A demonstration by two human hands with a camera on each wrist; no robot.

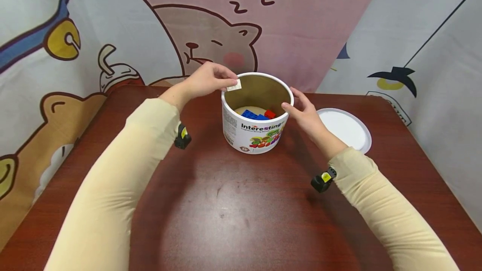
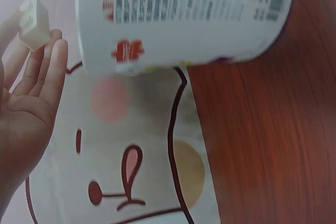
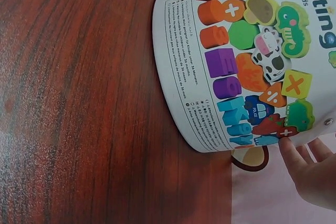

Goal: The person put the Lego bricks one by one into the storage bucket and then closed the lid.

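Observation:
My left hand (image 1: 211, 79) pinches a small white toy building brick (image 1: 234, 85) between thumb and fingers, at the left rim of a white bucket (image 1: 256, 139). Studs show on the brick (image 2: 34, 24) in the left wrist view, beside the bucket's wall (image 2: 184, 3). Inside the bucket lie blue bricks (image 1: 251, 115) and a red brick (image 1: 270, 114). My right hand (image 1: 306, 114) rests against the bucket's right side near the rim, its thumb and fingers spread. The right wrist view shows those fingers (image 3: 295, 156) by the printed wall (image 3: 236, 66).
A round white lid (image 1: 344, 131) lies on the dark red-brown table (image 1: 226, 204), right of the bucket and behind the right forearm. A curtain (image 1: 293, 24) with cartoon prints hangs along the table's back and sides.

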